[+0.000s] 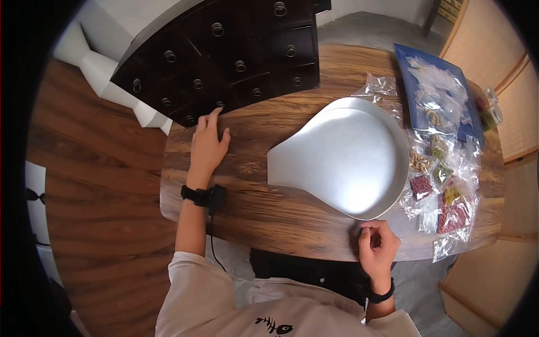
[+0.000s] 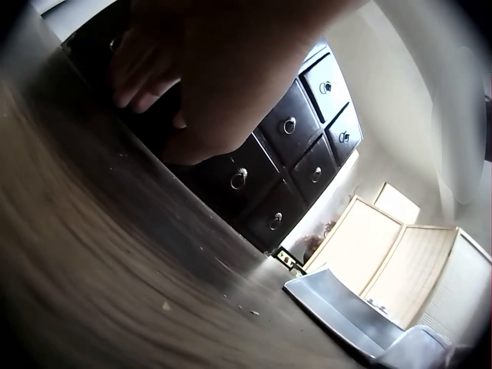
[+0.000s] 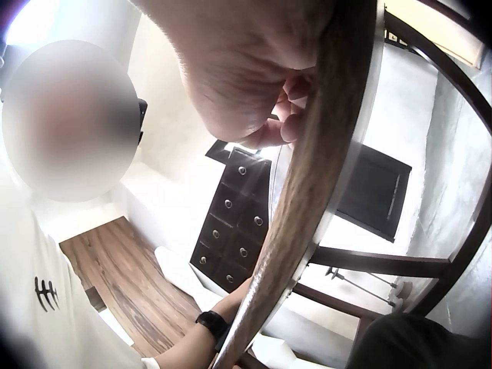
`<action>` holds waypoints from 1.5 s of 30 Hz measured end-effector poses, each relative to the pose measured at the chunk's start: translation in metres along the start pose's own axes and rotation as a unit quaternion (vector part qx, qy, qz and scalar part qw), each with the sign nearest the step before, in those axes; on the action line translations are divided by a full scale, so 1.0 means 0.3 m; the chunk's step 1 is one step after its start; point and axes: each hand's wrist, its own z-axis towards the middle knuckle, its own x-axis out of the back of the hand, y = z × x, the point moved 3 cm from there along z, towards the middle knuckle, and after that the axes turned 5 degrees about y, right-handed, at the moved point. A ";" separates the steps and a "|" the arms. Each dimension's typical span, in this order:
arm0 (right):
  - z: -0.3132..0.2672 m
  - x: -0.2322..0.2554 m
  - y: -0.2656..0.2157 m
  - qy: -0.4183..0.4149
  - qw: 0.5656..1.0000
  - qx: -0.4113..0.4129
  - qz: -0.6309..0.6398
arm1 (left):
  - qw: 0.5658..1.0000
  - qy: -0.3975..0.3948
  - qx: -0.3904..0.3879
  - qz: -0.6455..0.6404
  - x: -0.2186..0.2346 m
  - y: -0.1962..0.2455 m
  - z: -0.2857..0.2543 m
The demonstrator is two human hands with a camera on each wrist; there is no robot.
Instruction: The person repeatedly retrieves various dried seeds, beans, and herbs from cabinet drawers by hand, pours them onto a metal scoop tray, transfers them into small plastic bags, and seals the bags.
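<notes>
A dark wooden cabinet (image 1: 224,56) with rows of drawers and ring pulls stands at the back left of the table. My left hand (image 1: 209,147) reaches to its bottom row, one fingertip right at a drawer's ring pull (image 1: 220,105) and the thumb held apart. In the left wrist view, shadow covers much of the left hand's (image 2: 223,84) fingers. A silver metal pan (image 1: 353,157) with a wide, tapering spout lies mid-table. Just in front of its rim, my right hand (image 1: 379,247) rests at the table edge, fingers loosely curled and holding nothing.
On the right of the wooden table (image 1: 247,224) lie several clear bags, including one of red beans (image 1: 421,187). A blue tray (image 1: 412,95) with more bags sits behind them, beside a glass jar (image 1: 494,109). A cable (image 1: 213,247) hangs from the left wrist.
</notes>
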 end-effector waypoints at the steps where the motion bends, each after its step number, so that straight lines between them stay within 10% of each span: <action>1: -0.001 -0.001 0.000 0.003 1.000 0.000 -0.005 | 0.999 -0.029 -0.003 -0.018 -0.005 0.006 0.000; 9: 0.002 0.007 0.006 -0.001 1.000 0.021 -0.007 | 0.997 0.064 -0.042 -0.013 -0.035 -0.001 0.012; 21: 0.011 0.010 0.014 0.008 0.999 0.037 0.027 | 0.998 -0.042 0.021 0.039 -0.038 0.028 0.038; 45: 0.003 0.002 0.009 0.011 1.000 0.014 0.011 | 0.997 0.008 0.053 0.052 0.019 0.054 0.016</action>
